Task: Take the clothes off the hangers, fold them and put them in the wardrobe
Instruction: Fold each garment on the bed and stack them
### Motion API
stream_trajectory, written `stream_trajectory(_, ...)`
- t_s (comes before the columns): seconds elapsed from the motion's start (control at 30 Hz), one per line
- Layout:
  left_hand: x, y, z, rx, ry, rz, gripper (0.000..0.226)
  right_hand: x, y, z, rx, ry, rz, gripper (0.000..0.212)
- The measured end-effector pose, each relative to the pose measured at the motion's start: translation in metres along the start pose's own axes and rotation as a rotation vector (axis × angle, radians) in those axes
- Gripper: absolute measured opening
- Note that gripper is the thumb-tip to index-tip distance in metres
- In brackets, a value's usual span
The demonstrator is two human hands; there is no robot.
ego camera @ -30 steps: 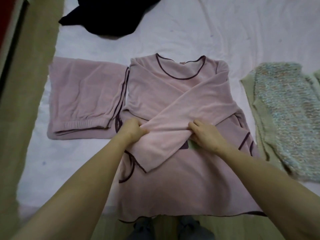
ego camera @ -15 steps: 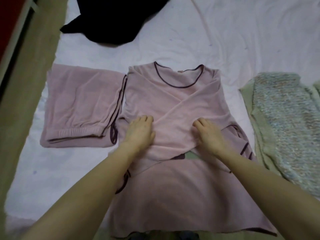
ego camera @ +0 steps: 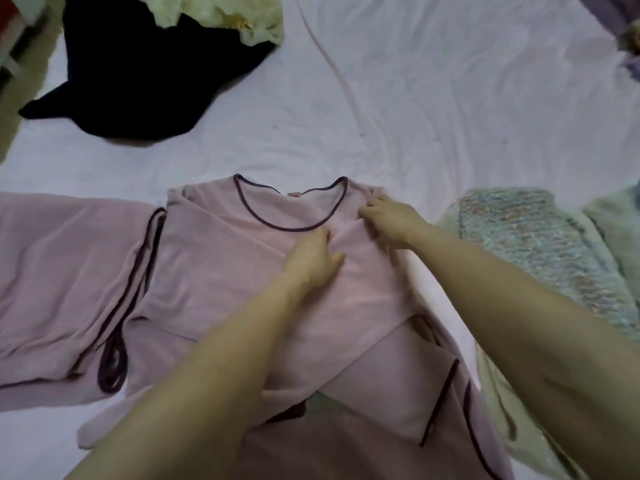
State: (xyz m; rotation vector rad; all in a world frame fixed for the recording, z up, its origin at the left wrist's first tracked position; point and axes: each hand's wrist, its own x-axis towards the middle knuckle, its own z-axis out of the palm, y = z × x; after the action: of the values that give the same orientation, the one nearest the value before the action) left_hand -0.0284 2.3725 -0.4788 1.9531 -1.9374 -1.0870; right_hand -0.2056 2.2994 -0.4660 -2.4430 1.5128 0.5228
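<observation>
From the head view, no brand or readable writing shows anywhere; the only tag is a small pink label [ego camera: 294,194] inside the back of the neckline, and it is too blurred to read.

Your pink top [ego camera: 221,265] lies flat on the white sheet [ego camera: 433,98], neck away from you. It looks like soft, fleecy cloth, with dark purple piping round the rounded neckline and along its edges. Its sleeves are folded across the chest, one over the other.

Your left hand [ego camera: 313,261] lies on the chest of the pink top just below the neckline, fingers loosely extended and flat on the cloth, gripping nothing. Your right hand [ego camera: 389,220] is at the top's right shoulder, fingers bent onto the fabric; whether they pinch it I cannot tell.

Just left of the pink top, touching its edge, are the folded pink trousers [ego camera: 62,271] of the same fleecy cloth and dark trim. To the right of the top lies a nubbly, multicoloured knit garment [ego camera: 540,244] on pale green cloth. Beyond the top, well apart to the left, is a crumpled black garment [ego camera: 138,74] with a pale yellow garment [ego camera: 225,15] lying partly over it.
</observation>
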Motion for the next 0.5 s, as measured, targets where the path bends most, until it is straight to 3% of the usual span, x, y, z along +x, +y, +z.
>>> stream_trajectory(0.07, 0.005, 0.010, 0.006, 0.049, 0.021, -0.016, 0.019, 0.004, 0.015, 0.002, 0.004, -0.057, -0.035, 0.027)
stream_trajectory(0.13, 0.007, 0.018, 0.008, 0.125, 0.026, -0.034, 0.018, 0.005, 0.026, -0.003, -0.034, -0.089, -0.052, 0.028)
stream_trajectory(0.27, 0.021, 0.034, 0.018, 0.153, 0.012, -0.047, 0.027, 0.010, 0.055, -0.014, -0.068, 0.073, 0.057, 0.058)
stream_trajectory(0.37, 0.029, 0.038, 0.023, 0.244, 0.054, -0.080, 0.036, 0.017, 0.064, -0.003, -0.140, 0.192, 0.165, 0.035)
stream_trajectory(0.5, 0.023, 0.034, 0.028, 0.320, 0.102, -0.073, 0.043, 0.013, 0.055, 0.026, 0.059, 0.337, 0.273, 0.033)
